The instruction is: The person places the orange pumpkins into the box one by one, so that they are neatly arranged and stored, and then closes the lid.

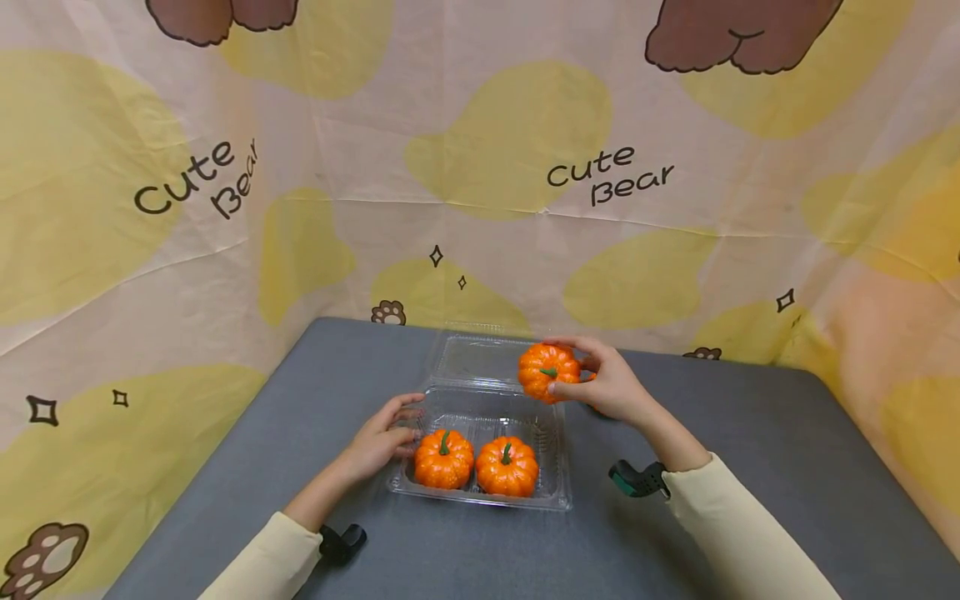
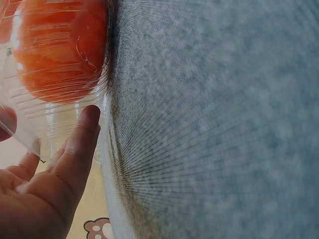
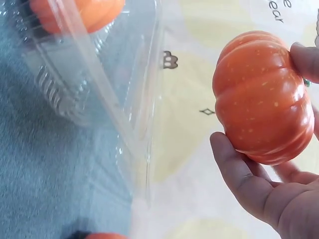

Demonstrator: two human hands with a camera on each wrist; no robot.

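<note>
My right hand (image 1: 611, 385) holds an orange toy pumpkin (image 1: 546, 372) with a green stem, raised near the back right corner of a clear plastic clamshell container (image 1: 555, 467). In the right wrist view, the thumb and fingers grip the pumpkin (image 3: 264, 99) from either side. Two similar pumpkins, a left one (image 1: 444, 460) and a right one (image 1: 507, 467), sit side by side in the front of the container. At the container's left side is my left hand (image 1: 382, 437). Its extended fingers (image 2: 82, 142) touch the clear wall in the left wrist view.
The container's clear lid (image 1: 480, 360) lies folded back behind it. Another orange object (image 3: 105, 236) shows at the lower edge of the right wrist view, mostly hidden behind my right hand in the head view. A grey table (image 1: 465, 558) meets a patterned cloth backdrop (image 1: 495, 208).
</note>
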